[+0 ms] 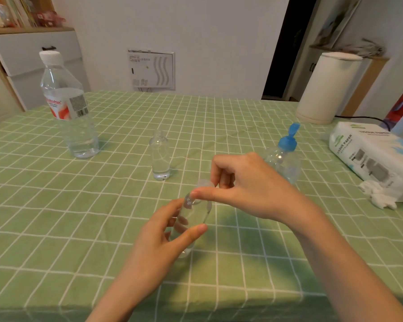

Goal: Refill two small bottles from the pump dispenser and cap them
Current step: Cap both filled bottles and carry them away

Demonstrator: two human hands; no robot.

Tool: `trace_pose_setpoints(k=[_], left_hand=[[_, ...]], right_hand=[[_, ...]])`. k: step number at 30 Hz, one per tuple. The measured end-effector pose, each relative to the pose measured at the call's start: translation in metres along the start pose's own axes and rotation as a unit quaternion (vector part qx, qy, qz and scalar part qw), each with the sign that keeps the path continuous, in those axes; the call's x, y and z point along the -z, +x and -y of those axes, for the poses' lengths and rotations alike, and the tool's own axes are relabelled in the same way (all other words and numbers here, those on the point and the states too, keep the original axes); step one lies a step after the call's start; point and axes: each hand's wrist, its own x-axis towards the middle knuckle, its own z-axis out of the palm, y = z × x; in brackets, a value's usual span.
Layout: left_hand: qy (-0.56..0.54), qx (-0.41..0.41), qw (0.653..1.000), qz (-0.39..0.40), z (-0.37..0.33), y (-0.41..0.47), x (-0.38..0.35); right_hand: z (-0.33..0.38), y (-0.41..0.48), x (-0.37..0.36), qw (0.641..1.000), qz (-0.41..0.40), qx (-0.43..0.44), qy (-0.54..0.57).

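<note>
A: What stands at the far left?

B: A large water bottle [66,105] with a white cap and a red-and-white label, upright on the green checked tablecloth [56,205]. It looks partly filled.

A: And toward the middle?

B: A small clear bottle [159,156] stands upright with its neck open and uncapped, a little clear liquid low inside. It sits well apart from both hands.

A: What are the hands doing?

B: The left hand [156,247] wraps its thumb and fingers around a second small clear bottle [191,219], holding it tilted just above the cloth. The right hand [247,189] pinches a clear cap [204,183] between thumb and forefinger, right at that bottle's mouth. Whether the cap is seated on the neck, I cannot tell.

A: Further right?

B: A clear bottle with a blue flip-top dispenser [285,156], lid flipped up, partly hidden behind the right hand. Behind it is a tall white cylindrical appliance [323,89], and at the right edge lies a pack of tissue paper [368,154] with crumpled tissue [377,194] just beside it
</note>
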Motion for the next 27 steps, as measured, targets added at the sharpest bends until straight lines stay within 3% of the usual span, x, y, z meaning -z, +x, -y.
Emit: trace_pose_setpoints(k=[4, 12, 16, 23, 27], left_hand=[[-0.008, -0.002, 1.000, 0.000, -0.003, 0.000, 0.000], [-0.003, -0.004, 1.000, 0.008, -0.001, 0.000, -0.001], [-0.031, -0.015, 0.999, 0.014, -0.004, 0.001, -0.001], [-0.014, -0.039, 0.996, -0.080, -0.006, 0.010, -0.010], [-0.018, -0.036, 0.998, -0.054, -0.008, 0.024, -0.004]], right_hand=[[-0.002, -0.003, 0.004, 0.996, 0.053, 0.016, 0.065], [0.000, 0.000, 0.002, 0.997, 0.066, 0.020, 0.019], [0.000, -0.002, -0.001, 0.997, 0.031, 0.027, 0.067], [0.000, 0.006, -0.011, 0.997, -0.045, 0.046, 0.047], [-0.010, 0.014, -0.005, 0.995, -0.019, 0.024, 0.093]])
